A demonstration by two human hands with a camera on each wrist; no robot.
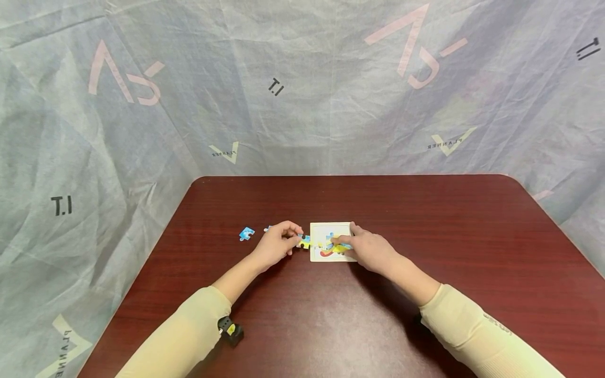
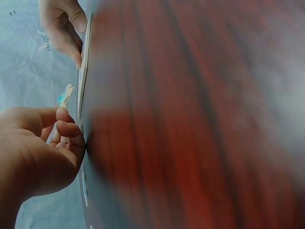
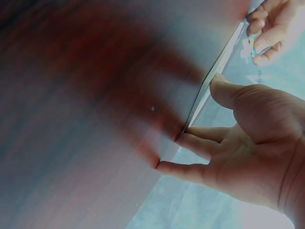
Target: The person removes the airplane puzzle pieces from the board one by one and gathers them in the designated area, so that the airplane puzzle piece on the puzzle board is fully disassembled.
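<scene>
My left hand (image 1: pixel 276 244) pinches a blue-and-yellow jigsaw puzzle piece (image 1: pixel 304 242) between thumb and fingertips, just left of a white puzzle tray (image 1: pixel 331 224). In the left wrist view the piece (image 2: pixel 66 95) stands tilted above the fingertips, close to the tray's thin edge (image 2: pixel 84 64). My right hand (image 1: pixel 375 252) rests at the tray's right side, covering part of it. Its extended fingers (image 3: pixel 188 171) touch the table and tray edge in the right wrist view, with the thumb over the tray. Fitted pieces (image 1: pixel 337 247) in blue, yellow and red show inside the tray.
A loose blue puzzle piece (image 1: pixel 246 233) lies on the table left of my left hand. Another blue piece (image 1: pixel 268 228) peeks out beside that hand, mostly hidden. The dark red wooden table (image 1: pixel 425 205) meets grey printed cloth (image 1: pixel 302 121) behind and at the sides.
</scene>
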